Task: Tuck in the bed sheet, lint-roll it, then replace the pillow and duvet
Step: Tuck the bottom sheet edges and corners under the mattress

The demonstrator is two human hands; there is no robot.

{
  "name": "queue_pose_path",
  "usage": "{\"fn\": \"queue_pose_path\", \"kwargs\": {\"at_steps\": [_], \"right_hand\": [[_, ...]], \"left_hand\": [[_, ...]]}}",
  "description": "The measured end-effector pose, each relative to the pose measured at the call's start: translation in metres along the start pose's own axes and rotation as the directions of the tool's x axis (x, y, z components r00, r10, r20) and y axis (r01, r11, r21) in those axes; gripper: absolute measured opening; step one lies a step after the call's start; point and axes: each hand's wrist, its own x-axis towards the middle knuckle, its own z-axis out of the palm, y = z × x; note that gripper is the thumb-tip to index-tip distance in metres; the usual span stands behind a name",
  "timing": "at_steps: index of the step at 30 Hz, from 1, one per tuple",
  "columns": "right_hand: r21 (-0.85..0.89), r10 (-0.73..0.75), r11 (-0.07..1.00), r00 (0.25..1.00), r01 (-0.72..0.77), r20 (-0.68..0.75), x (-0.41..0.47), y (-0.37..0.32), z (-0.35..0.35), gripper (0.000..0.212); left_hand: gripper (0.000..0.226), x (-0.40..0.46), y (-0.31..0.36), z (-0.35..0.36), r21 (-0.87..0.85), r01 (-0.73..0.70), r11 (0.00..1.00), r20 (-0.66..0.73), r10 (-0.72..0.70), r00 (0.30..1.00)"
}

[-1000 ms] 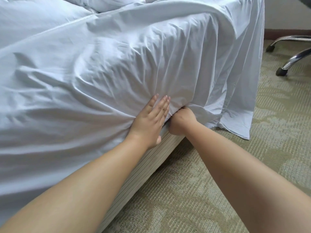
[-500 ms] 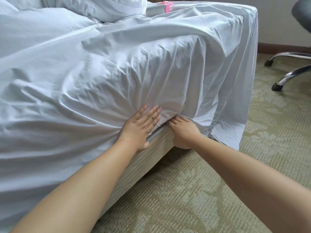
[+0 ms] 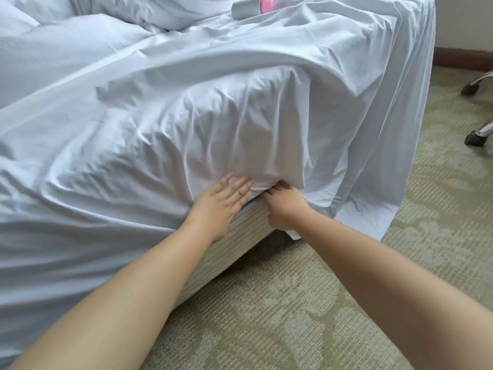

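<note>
Still early imo: left hand (image 3: 221, 202) lies flat on the bed sheet (image 3: 213, 124), right hand (image 3: 284, 206) curls around its edge at the mattress seam, the corner hangs loose, lint roller (image 3: 249, 6) untouched, pillow (image 3: 165, 9) and duvet (image 3: 45, 52) not replaced yet.

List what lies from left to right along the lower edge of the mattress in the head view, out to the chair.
tucked bed sheet → left hand, flat on the sheet → right hand, fingers pushed under the mattress edge → loose hanging corner of the sheet → carpet → chair legs
</note>
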Motion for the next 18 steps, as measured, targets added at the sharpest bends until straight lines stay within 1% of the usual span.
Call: {"fn": "queue_pose_path", "kwargs": {"at_steps": [1,3,5,7,9,10,13,18], "right_hand": [[-0.012,-0.028,1.0,0.999,0.028,-0.034,-0.006,0.002,0.003,0.061],[-0.008,-0.033,0.999,0.995,0.032,-0.094,-0.015,0.008,0.011,0.066],[0.039,-0.009,0.999,0.995,0.013,-0.096,-0.013,0.018,0.014,0.069],[0.074,0.001,0.997,0.992,0.008,-0.129,0.0,0.031,0.01,0.062],[0.092,0.006,0.996,0.995,0.003,-0.098,0.012,0.039,0.003,0.053],[0.088,0.004,0.996,0.997,0.003,-0.081,0.015,0.04,0.002,0.052],[0.066,0.003,0.998,1.0,-0.005,0.023,0.011,0.036,-0.001,0.056],[0.039,-0.019,0.999,0.998,0.016,0.068,-0.01,0.035,-0.017,0.07]], "left_hand": [[0.079,0.003,0.0,-0.004,-0.014,-0.003,1.0,0.017,0.003,1.0],[0.08,0.01,0.001,-0.009,-0.012,-0.005,1.0,0.036,0.006,0.999],[0.08,0.014,0.004,-0.014,-0.029,-0.014,0.999,0.074,0.016,0.997],[0.076,0.021,0.009,-0.017,-0.019,-0.03,0.999,0.095,0.032,0.995],[0.074,0.026,0.011,-0.02,-0.029,-0.064,0.998,0.112,0.067,0.991],[0.073,0.029,0.012,-0.022,-0.039,-0.068,0.997,0.118,0.072,0.99],[0.075,0.019,0.007,-0.031,-0.035,-0.073,0.997,0.16,0.078,0.984],[0.07,-0.013,-0.013,-0.026,0.0,-0.042,0.999,0.18,0.042,0.983]]}}
